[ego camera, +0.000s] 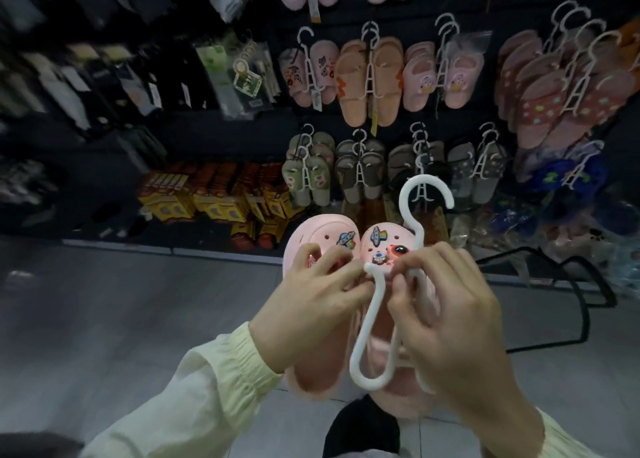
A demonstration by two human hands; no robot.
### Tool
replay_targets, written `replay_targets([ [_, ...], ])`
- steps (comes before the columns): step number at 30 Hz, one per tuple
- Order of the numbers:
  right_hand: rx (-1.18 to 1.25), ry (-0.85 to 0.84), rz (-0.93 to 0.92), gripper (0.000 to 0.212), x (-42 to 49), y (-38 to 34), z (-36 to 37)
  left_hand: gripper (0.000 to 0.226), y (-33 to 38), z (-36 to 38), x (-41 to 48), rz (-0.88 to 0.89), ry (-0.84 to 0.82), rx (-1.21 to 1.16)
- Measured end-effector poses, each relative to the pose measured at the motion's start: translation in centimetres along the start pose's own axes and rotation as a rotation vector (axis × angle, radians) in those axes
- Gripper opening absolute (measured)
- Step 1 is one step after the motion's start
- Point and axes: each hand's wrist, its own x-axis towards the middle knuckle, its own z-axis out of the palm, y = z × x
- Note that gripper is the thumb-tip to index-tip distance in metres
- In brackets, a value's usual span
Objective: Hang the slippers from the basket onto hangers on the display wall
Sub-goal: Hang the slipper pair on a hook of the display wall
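Observation:
I hold a pair of pink slippers [318, 239] with cartoon charms side by side in front of me. My left hand [304, 305] grips the left slipper, fingers curled over its top. My right hand [450, 315] grips the white plastic hanger [372, 305], whose lower loops lie across the slippers and whose hook rises above them. The display wall [381, 87] ahead carries several pairs of slippers on white hangers. The black wire basket [554, 267] stands on the floor at the right.
Left of the slippers the wall holds hanging socks [114, 87] and yellow and orange packets [214, 201] low down. Grey floor [121, 319] spreads in front of the wall. Bagged slippers [554, 222] lie behind the basket.

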Motion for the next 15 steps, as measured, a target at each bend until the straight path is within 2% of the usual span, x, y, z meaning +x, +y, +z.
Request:
replay_targets([
  [2, -0.042, -0.102, -0.006, 0.008, 0.0, -0.5, 0.2, 0.021, -1.1, 0.0, -1.7, -0.021, 0.009, 0.010],
  [7, -0.173, -0.275, -0.056, 0.036, 1.2, -1.6, 1.9, 0.020, -4.1, 0.1, -3.6, -0.117, 0.021, 0.013],
  [15, -0.427, -0.279, -0.158, 0.045, 6.7, -4.2, 8.3, 0.014, -10.1, 0.1, -3.8, -0.118, 0.035, 0.000],
])
